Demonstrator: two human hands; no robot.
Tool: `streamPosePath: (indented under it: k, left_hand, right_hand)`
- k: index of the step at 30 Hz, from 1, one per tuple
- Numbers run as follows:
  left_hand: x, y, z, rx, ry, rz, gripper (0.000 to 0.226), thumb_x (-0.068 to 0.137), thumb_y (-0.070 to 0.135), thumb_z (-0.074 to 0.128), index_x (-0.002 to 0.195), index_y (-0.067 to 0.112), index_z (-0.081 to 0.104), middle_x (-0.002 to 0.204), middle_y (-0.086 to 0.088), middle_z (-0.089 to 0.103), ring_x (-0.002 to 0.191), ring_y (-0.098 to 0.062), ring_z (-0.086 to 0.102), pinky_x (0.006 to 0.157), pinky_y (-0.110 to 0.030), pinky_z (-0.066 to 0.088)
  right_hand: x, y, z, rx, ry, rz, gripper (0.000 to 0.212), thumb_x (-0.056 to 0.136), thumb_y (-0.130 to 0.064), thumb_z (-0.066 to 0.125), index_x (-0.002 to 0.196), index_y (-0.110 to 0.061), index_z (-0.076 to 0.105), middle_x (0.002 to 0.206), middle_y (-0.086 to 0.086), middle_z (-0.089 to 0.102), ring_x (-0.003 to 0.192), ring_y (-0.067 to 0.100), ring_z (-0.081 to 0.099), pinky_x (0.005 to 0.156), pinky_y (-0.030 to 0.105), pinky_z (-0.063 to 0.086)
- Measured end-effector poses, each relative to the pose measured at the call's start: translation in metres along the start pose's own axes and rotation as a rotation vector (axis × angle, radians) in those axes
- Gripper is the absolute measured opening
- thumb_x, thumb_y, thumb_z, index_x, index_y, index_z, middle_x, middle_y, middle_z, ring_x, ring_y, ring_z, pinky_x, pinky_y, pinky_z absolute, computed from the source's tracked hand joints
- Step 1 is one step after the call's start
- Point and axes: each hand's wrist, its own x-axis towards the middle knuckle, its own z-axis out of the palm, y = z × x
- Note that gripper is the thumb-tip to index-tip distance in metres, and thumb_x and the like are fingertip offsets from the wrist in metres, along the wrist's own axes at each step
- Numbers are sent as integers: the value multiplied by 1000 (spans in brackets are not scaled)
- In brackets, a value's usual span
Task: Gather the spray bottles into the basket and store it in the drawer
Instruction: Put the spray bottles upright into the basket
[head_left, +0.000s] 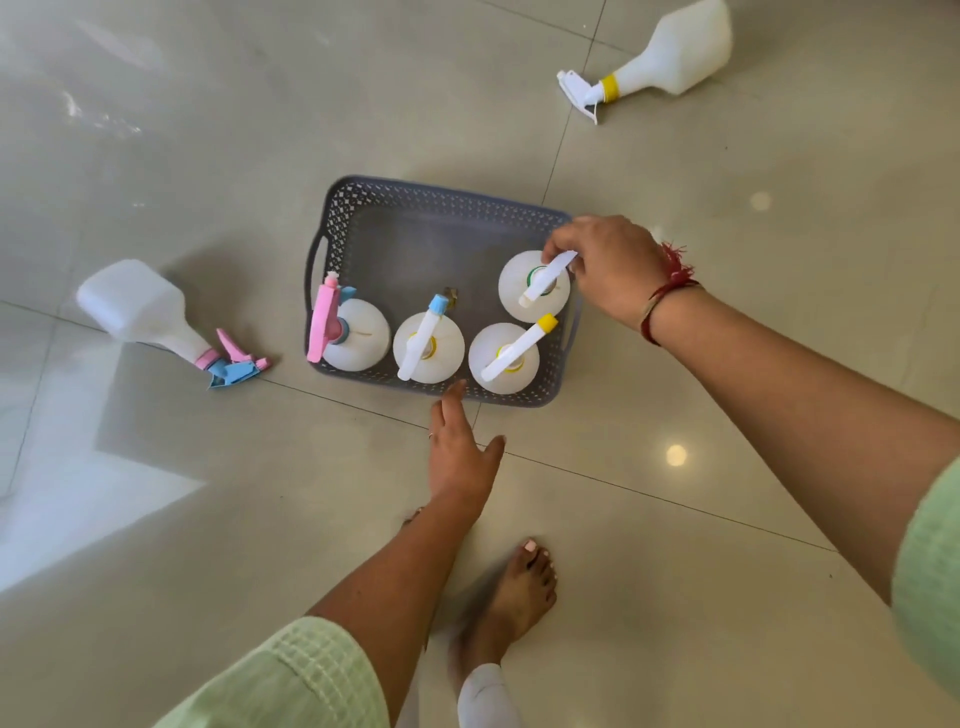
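Observation:
A grey perforated basket (415, 208) sits on the tiled floor. Several white spray bottles stand upright in its near half. My right hand (605, 267) pinches the white trigger head of the bottle with the green collar (519, 301) at the basket's right side. My left hand (460, 452) hovers open just in front of the basket's near rim, holding nothing. A white bottle with a pink and blue trigger (150, 312) lies on its side left of the basket. Another white bottle with a yellow collar (670, 52) lies at the far right.
Glossy beige floor tiles (208, 130) surround the basket. My bare foot (519, 587) stands close behind my left hand. A bright patch of sunlight (78, 509) falls on the floor at the left. No drawer is in view.

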Motion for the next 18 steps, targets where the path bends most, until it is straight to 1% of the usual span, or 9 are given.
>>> streamPosePath:
  k: [3, 5, 8, 11, 13, 15, 16, 18]
  left_hand:
    - [-3, -4, -9, 2, -2, 15, 72, 80, 13, 70, 141, 17, 32, 141, -3, 37, 127, -22, 44, 95, -21, 32]
    - [-4, -5, -15, 7, -11, 52, 70, 81, 14, 70, 140, 18, 33, 140, -2, 39, 127, -21, 44, 96, -22, 34]
    - [-8, -6, -24, 32, -40, 130, 68, 81, 14, 69, 139, 19, 34, 136, -2, 42, 125, -20, 45, 94, -25, 38]
    - [-15, -6, -32, 48, -50, 169, 65, 80, 13, 68, 137, 18, 36, 135, -2, 43, 124, -20, 46, 96, -26, 39]
    - [-20, -7, -38, 59, -53, 177, 64, 81, 12, 67, 137, 18, 37, 135, -2, 43, 124, -20, 46, 98, -27, 40]
    - [-23, -9, -44, 79, -62, 189, 63, 82, 13, 65, 138, 19, 36, 134, -1, 44, 123, -20, 46, 98, -28, 41]
    - [-23, -10, -47, 91, -67, 200, 62, 82, 13, 65, 138, 20, 37, 133, -1, 44, 122, -20, 46, 97, -28, 41]
    - [-22, -14, -54, 118, -79, 223, 59, 83, 13, 63, 136, 20, 39, 133, -1, 45, 121, -21, 46, 96, -28, 42]
  right_hand:
    - [6, -4, -1, -36, -45, -50, 40, 84, 8, 45, 107, -17, 67, 120, 7, 60, 109, 34, 56, 83, 34, 42]
    - [6, -6, 0, -11, -6, -42, 41, 83, 8, 46, 110, -15, 66, 131, 8, 53, 116, 35, 52, 90, 34, 42]
    - [0, -14, 4, 94, 105, 67, 50, 78, 7, 49, 121, -16, 59, 136, 13, 44, 115, 40, 52, 97, 41, 45]
    - [-12, -27, 9, 281, 165, 188, 50, 80, -3, 51, 128, -15, 52, 134, 15, 43, 113, 37, 54, 101, 37, 43]
    - [-15, -37, 12, 346, 164, 261, 48, 83, -17, 59, 130, -17, 50, 133, 13, 45, 112, 32, 55, 96, 31, 41]
    - [-12, -45, 16, 343, 139, 315, 47, 83, -31, 65, 127, -19, 52, 131, 11, 44, 106, 30, 58, 90, 28, 43]
    - [-9, -48, 17, 324, 126, 329, 46, 82, -33, 66, 124, -18, 53, 130, 10, 44, 103, 31, 60, 88, 28, 44]
    - [-2, -51, 19, 292, 116, 347, 39, 82, -28, 66, 118, -17, 56, 130, 11, 42, 99, 33, 61, 86, 30, 45]
